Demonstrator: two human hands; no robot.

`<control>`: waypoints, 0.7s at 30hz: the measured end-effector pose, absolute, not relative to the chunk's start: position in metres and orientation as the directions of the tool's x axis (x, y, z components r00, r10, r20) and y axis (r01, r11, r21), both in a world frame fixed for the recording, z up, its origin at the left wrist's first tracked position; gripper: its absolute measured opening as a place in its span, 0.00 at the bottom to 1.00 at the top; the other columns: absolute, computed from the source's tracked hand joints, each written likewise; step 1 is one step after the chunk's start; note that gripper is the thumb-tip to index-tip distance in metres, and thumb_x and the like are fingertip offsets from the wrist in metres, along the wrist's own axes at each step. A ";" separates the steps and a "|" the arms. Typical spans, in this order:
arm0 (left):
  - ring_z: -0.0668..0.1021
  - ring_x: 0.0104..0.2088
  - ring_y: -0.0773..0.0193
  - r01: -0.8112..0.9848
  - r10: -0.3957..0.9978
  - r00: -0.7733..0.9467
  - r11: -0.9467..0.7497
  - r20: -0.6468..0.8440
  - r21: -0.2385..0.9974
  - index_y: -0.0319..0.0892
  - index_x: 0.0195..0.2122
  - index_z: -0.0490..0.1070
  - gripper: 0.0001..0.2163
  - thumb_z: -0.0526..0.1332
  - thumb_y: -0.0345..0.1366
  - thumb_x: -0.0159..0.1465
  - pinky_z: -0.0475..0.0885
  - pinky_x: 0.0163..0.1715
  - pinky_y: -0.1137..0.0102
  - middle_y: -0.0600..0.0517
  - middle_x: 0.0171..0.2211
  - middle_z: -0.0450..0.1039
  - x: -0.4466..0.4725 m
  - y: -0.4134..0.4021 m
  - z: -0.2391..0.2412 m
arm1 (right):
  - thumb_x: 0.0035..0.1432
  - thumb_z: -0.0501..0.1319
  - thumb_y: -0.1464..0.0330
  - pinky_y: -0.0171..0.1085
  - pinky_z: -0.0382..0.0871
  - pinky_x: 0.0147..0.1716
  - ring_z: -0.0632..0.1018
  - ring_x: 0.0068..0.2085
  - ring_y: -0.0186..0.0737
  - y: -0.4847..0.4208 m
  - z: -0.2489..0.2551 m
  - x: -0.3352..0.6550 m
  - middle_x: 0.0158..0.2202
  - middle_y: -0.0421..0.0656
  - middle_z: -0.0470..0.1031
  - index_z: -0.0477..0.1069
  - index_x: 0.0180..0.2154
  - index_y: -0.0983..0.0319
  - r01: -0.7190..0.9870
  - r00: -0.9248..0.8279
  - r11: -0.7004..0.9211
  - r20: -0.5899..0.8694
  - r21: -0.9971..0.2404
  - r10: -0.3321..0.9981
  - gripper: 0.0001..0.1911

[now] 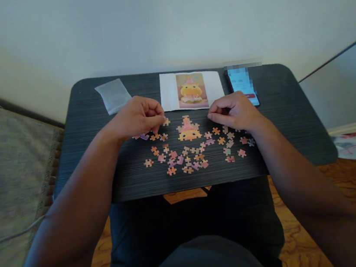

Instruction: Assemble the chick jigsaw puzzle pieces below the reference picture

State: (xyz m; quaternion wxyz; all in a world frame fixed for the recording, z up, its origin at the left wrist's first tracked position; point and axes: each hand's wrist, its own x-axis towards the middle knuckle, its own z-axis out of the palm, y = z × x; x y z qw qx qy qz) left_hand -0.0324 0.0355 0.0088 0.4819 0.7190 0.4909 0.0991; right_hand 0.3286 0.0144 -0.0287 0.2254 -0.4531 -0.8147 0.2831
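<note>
On the dark table (280,111) lies a partly joined puzzle section (188,130), orange and pink. Several loose puzzle pieces (181,157) are scattered in front of it. My left hand (138,117) is closed in a pinch on a small puzzle piece (166,121), just left of the joined section. To the right of that section my right hand (236,110) rests with its fingers curled and pressed together; whether they hold anything is hidden. More loose pieces lie under and beside its wrist.
A reference picture on white paper (191,89) lies at the table's back middle. An empty clear plastic bag (113,95) sits back left, a lit phone (242,85) back right. A wall stands behind the table. A cable (11,236) runs over the carpet on the left.
</note>
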 end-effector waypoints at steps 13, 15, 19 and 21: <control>0.78 0.27 0.64 0.607 0.809 0.521 -0.128 -0.271 0.785 0.39 0.41 0.82 0.15 0.73 0.48 0.64 0.67 0.29 0.66 0.45 0.31 0.84 -0.035 0.038 0.000 | 0.69 0.72 0.57 0.44 0.65 0.34 0.75 0.27 0.38 0.015 -0.029 0.330 0.26 0.36 0.80 0.83 0.35 0.54 0.614 -0.489 0.428 0.105 -0.664 0.866 0.11; 0.77 0.27 0.65 0.613 0.800 0.533 -0.141 -0.275 0.778 0.39 0.41 0.83 0.16 0.74 0.48 0.64 0.66 0.28 0.67 0.46 0.30 0.83 -0.036 0.039 -0.001 | 0.69 0.72 0.58 0.43 0.63 0.32 0.74 0.26 0.36 0.015 -0.031 0.330 0.25 0.35 0.79 0.83 0.35 0.55 0.588 -0.500 0.448 0.133 -0.674 0.856 0.11; 0.75 0.26 0.65 0.628 0.794 0.550 -0.190 -0.259 0.754 0.37 0.43 0.86 0.18 0.73 0.50 0.65 0.66 0.28 0.67 0.47 0.30 0.83 -0.040 0.042 -0.005 | 0.68 0.72 0.58 0.43 0.62 0.32 0.71 0.24 0.34 0.015 -0.034 0.328 0.23 0.34 0.78 0.83 0.34 0.55 0.543 -0.508 0.498 0.207 -0.676 0.836 0.11; 0.74 0.26 0.66 0.654 0.802 0.545 -0.223 -0.245 0.723 0.37 0.43 0.87 0.18 0.74 0.50 0.65 0.65 0.28 0.67 0.48 0.29 0.83 -0.042 0.044 -0.007 | 0.69 0.72 0.59 0.42 0.62 0.32 0.71 0.25 0.34 0.015 -0.034 0.327 0.24 0.35 0.79 0.82 0.33 0.55 0.537 -0.503 0.504 0.223 -0.676 0.835 0.11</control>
